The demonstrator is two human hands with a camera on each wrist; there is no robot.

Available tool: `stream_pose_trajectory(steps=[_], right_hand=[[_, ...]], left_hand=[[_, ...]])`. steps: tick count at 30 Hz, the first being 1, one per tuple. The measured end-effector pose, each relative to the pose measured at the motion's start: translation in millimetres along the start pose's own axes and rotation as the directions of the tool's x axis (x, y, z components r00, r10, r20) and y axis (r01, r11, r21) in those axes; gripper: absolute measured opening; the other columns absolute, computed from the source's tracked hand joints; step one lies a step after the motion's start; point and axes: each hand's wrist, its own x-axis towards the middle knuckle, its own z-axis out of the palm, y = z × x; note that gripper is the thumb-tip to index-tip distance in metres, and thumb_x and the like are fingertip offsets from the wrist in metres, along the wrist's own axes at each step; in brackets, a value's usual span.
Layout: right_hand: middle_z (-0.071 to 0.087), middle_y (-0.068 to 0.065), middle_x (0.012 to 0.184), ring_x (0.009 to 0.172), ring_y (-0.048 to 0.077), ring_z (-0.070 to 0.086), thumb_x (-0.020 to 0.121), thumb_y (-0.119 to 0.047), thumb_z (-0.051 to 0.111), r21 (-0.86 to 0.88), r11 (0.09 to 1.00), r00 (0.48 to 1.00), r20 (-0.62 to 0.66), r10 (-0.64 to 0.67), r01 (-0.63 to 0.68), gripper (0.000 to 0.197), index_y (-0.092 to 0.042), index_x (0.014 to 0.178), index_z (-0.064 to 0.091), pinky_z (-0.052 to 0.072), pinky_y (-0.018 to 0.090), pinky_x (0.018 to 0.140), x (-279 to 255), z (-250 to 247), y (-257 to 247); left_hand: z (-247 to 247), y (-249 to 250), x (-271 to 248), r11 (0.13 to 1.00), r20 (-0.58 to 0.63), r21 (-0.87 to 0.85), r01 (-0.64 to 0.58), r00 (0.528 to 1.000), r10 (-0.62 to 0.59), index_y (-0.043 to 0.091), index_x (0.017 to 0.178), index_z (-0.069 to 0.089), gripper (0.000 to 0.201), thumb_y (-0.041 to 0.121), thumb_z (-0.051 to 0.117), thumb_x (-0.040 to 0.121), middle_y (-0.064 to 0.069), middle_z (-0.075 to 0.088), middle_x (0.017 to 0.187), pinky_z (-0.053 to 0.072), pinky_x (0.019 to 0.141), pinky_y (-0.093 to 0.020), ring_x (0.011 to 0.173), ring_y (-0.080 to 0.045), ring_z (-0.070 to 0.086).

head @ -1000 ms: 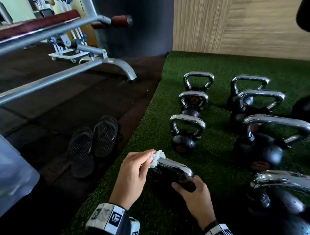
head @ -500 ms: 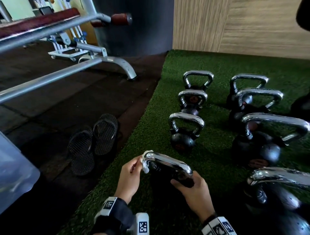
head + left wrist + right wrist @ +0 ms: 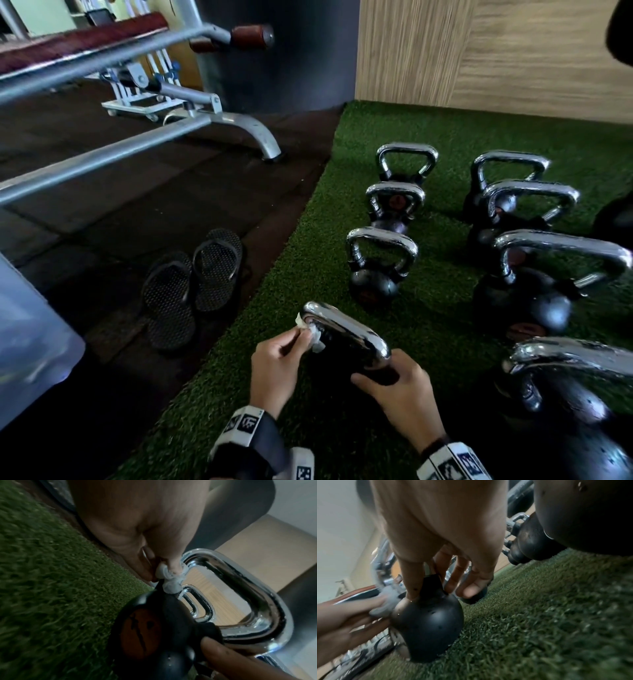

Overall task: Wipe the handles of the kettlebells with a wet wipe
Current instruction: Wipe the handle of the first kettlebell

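Hands [image 3: 274, 370] on kettlebell [image 3: 346, 346], wipe [image 3: 313, 334]

On the turf [image 3: 298, 240], nearest in the left row, stands the held kettlebell [image 3: 342, 346]; the left hand [image 3: 277, 363] is at the left end of its handle with the wipe [image 3: 313, 334], the right hand [image 3: 400, 394] at the right end. Beyond it three kettlebells [image 3: 376, 281] line up toward the far wall [image 3: 496, 54]. A second row [image 3: 524, 294] runs parallel on the right. Left of the turf, sandals [image 3: 191, 284] lie on the floor, with a bench frame [image 3: 171, 113] farther back.
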Motion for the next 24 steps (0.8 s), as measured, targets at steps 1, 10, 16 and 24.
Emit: stream_pose_trajectory(steps=[1,10,16,24], right_hand=[[0.068,-0.008,0.087,0.084,-0.003,0.062,0.065,-0.023,0.094,-0.015,0.999,0.999,0.013,-0.045,0.045,0.024,-0.022,0.077,0.074,0.046,0.009,0.072,-3,0,2],[0.063,-0.018,0.101,0.093,0.0,0.065,0.08,-0.011,0.082,-0.086,0.972,0.975,-0.02,-0.221,0.218,0.04,-0.045,0.1,0.074,0.053,0.014,0.08,2,15,5],[0.066,-0.004,0.132,0.121,0.007,0.061,0.091,-0.031,0.073,-0.013,0.999,0.99,0.137,0.031,-0.029,0.052,-0.023,0.14,0.059,0.044,0.021,0.106,15,22,-4],[0.068,-0.001,0.126,0.102,-0.004,0.059,0.089,-0.021,0.076,0.085,0.991,0.991,0.094,0.097,-0.105,0.046,-0.019,0.134,0.064,0.036,-0.007,0.075,15,25,-1]], left_hand=[[2,5,5,0.997,-0.005,0.072,-0.008,1.0,0.008,0.027,0.105,0.081,0.016,0.033,0.072,0.094,0.011,0.08,0.103,0.055,0.093,-0.022,0.105,-0.006,0.073],[27,37,47,0.94,0.271,0.333,-0.07,0.962,-0.024,0.024,0.095,0.083,0.012,0.026,0.083,0.084,0.019,0.073,0.068,0.042,0.057,-0.004,0.061,0.018,0.061],[21,41,57,0.885,0.333,0.429,-0.18,0.942,0.031,0.04,0.078,0.074,0.015,0.03,0.078,0.088,0.015,0.065,0.058,0.042,0.057,-0.008,0.062,0.013,0.058],[29,43,74,0.999,0.301,0.028,0.028,0.953,-0.035,0.007,0.109,0.078,0.017,0.008,0.072,0.094,0.005,0.078,0.095,0.049,0.065,-0.006,0.072,0.013,0.067]])
